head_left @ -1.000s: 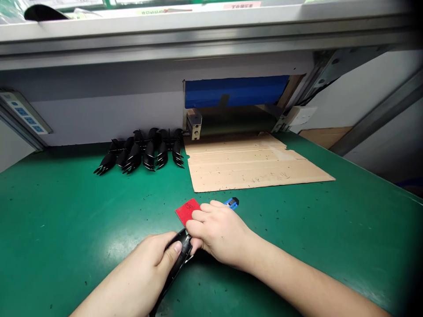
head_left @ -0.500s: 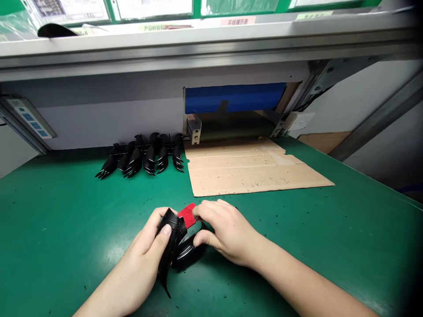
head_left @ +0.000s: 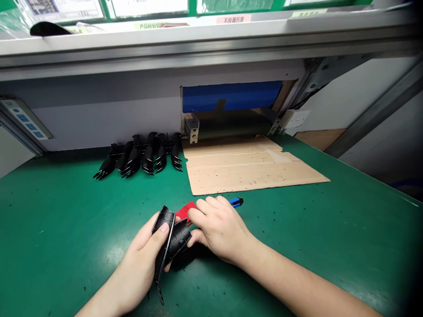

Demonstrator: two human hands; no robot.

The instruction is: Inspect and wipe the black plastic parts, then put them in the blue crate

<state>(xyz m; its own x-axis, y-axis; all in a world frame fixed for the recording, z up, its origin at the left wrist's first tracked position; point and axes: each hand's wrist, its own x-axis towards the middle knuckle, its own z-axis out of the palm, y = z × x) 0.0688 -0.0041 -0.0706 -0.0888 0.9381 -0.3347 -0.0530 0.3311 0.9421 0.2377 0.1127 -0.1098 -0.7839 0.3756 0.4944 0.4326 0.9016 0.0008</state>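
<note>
My left hand (head_left: 145,246) is closed on curved black plastic pieces (head_left: 164,222), thumb pressed on the nearest one. A second ribbed black shell (head_left: 178,239) sits crosswise against it, its hollow side turned up. My right hand (head_left: 214,226) is closed, with its thumb at the edge of that shell. Its curled fingers are on a flat red piece (head_left: 185,212) with a dark printed mark. Past the knuckles sticks out a blue end with a black tip (head_left: 236,202). I cannot tell whether it joins the red piece, since my right hand covers the middle.
Several stacks of black curved parts (head_left: 140,154) line the back wall. A flat cardboard sheet (head_left: 251,171) lies before a wall opening with a blue flap (head_left: 231,97). Small black scraps dot the green table (head_left: 297,246). A power strip (head_left: 27,118) is at left, a shelf (head_left: 165,47) overhead.
The black pieces have turned so that their ribbed hollow sides show. My right hand has moved slightly left, its thumb to the shell's edge. The blue end has come into sight behind it.
</note>
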